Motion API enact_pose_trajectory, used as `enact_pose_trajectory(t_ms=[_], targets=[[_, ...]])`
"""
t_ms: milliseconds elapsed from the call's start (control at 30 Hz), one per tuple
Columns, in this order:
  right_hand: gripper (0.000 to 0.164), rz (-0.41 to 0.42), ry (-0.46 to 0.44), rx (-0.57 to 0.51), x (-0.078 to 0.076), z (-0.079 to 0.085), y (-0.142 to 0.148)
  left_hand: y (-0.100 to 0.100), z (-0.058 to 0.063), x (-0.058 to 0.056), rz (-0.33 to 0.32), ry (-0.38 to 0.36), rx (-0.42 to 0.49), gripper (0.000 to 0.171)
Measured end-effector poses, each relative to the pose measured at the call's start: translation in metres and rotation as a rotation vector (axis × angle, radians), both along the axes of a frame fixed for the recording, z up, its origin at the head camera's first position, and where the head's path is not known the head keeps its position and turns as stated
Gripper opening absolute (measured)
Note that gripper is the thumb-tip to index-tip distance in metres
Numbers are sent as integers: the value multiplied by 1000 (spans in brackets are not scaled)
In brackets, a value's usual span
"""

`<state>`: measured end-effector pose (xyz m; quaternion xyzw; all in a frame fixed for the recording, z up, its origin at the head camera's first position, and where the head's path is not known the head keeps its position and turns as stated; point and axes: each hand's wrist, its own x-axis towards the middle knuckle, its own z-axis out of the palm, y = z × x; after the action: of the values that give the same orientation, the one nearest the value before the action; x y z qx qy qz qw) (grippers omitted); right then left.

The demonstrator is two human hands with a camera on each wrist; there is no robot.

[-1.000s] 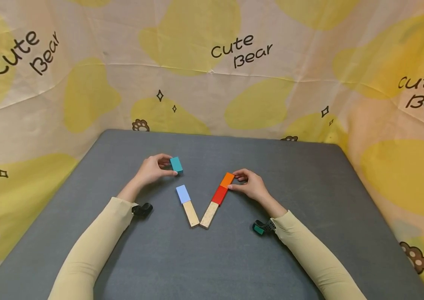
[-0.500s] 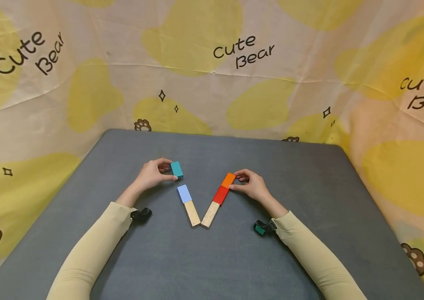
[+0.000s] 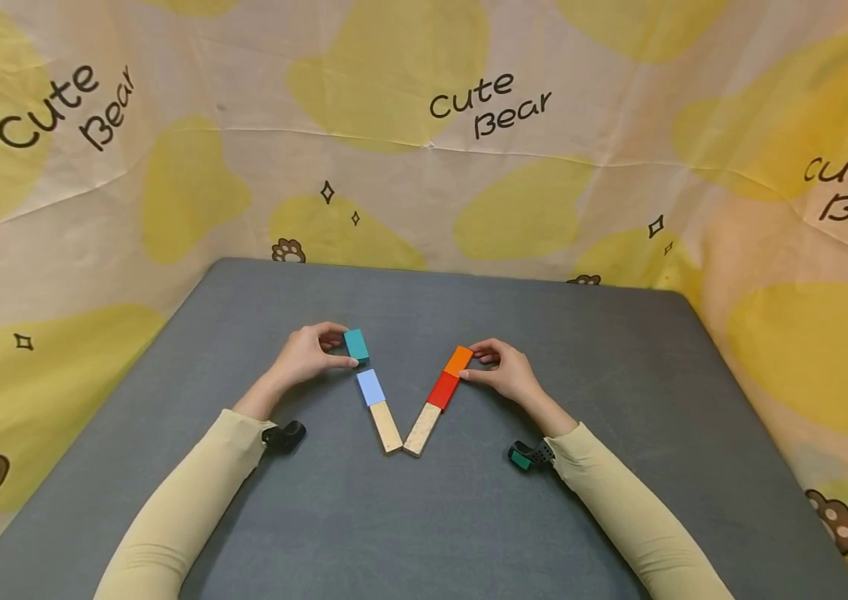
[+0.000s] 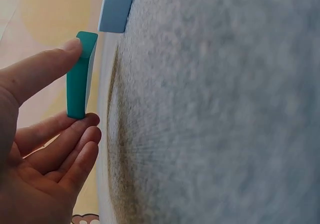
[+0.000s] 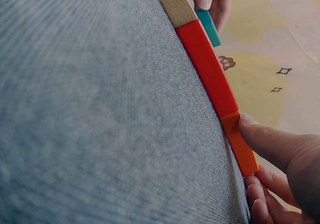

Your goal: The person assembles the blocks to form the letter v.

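Observation:
My left hand (image 3: 300,353) pinches a teal block (image 3: 356,346) by its ends, between thumb and fingers. In the left wrist view the teal block (image 4: 76,91) is held off the table, a gap away from the light blue block (image 4: 117,6). That blue block (image 3: 371,387) lies end to end with a plain wooden block (image 3: 386,427). My right hand (image 3: 505,371) pinches the orange block (image 3: 458,361), thumb near its joint with the red block (image 3: 442,390) and fingers at its far end. Below the red one, a second wooden block (image 3: 421,430) completes a V of two rows.
The blocks lie on a grey table (image 3: 424,525) with rounded far corners. Behind it hangs a patterned yellow and cream cloth (image 3: 394,100). A black wrist device sits on the left wrist (image 3: 285,437) and another on the right wrist (image 3: 531,455).
My left hand has brought the teal block toward me, nearer the light blue block's far end. The right hand stays at the orange block, and the rows keep their arrangement.

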<state>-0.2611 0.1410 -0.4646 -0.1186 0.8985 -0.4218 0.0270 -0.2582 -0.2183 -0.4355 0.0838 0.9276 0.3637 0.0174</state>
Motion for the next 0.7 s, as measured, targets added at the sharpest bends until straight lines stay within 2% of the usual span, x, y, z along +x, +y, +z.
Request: enact_pose_trajectory(t_ms=[700], targets=[[50,3,-4,-3,1,1,-1,3,-4,6,4,-6,-7,64]])
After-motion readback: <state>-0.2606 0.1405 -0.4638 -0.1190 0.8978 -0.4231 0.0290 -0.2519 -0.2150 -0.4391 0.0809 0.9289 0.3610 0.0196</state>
